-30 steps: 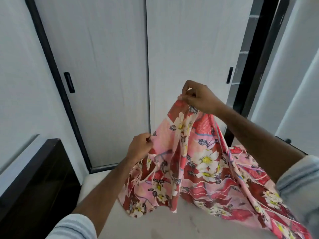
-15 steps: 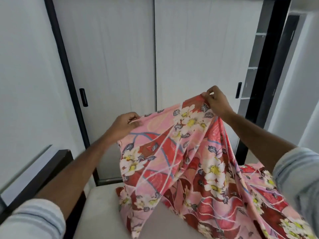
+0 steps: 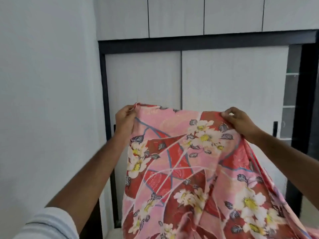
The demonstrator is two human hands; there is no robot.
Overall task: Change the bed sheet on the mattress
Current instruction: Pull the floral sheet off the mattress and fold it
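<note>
Sheet: pink and red cotton bed sheet printed with white-and-yellow flowers (image 3: 189, 169), held up in the air in front of the person, its top edge stretched roughly level between both hands; the cloth hangs down from that edge in loose folds and trails off toward the lower right of the view.
Left hand: left hand (image 3: 125, 118) with fingers curled, pinching the sheet's upper left corner, where a small tip of fabric sticks up above the knuckles.
Right hand: right hand (image 3: 239, 120) with fingers curled over the top edge, gripping the sheet's upper right part; cloth drapes down below the wrist.
Arms: both forearms bare, extended forward and upward; a light grey striped sleeve (image 3: 46, 225) shows at the lower left.
Behind the sheet: white sliding wardrobe doors in a black frame (image 3: 224, 80), one small black handle (image 3: 275, 128) visible just right of the right hand.
Above: white upper cabinet panels (image 3: 176, 16).
Left side: plain white wall (image 3: 46, 83).
</note>
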